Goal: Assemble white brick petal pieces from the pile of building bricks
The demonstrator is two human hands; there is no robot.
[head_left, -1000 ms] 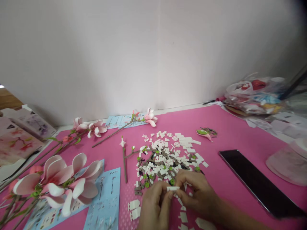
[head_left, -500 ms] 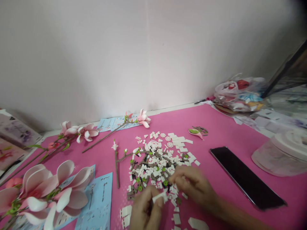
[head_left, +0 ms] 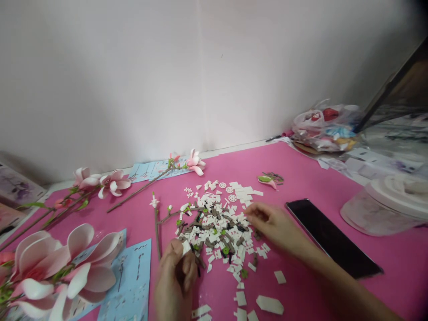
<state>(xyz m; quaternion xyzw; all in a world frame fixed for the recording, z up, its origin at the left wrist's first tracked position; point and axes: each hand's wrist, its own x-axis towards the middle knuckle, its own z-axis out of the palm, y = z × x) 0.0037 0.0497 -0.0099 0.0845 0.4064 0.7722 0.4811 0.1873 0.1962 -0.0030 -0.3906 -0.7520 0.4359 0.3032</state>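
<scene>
My left hand [head_left: 174, 278] is closed at the near left edge of the pile, a small white building-brick piece [head_left: 186, 247] pinched between thumb and fingers. At the pile's right edge my right hand [head_left: 272, 223] has its fingers bent together over the pieces; whatever is between the fingertips is hidden. Between the hands spreads a heap of loose white, brown, black and green pieces [head_left: 217, 232]. Just beyond my left hand lies a brown brick-built stem [head_left: 158, 232] with a white top, and a side twig with white buds reaches toward the heap.
Pink magnolia flowers [head_left: 90, 263] lie on blue instruction sheets [head_left: 137, 276] at the left, with more flower stems behind. To the right are a black phone [head_left: 334, 238] and a lidded tub [head_left: 381, 209]. Plastic bags [head_left: 324, 127] sit at the back right.
My left hand has moved left with the white piece. My right hand has shifted from the middle of the heap farther back to its right edge.
</scene>
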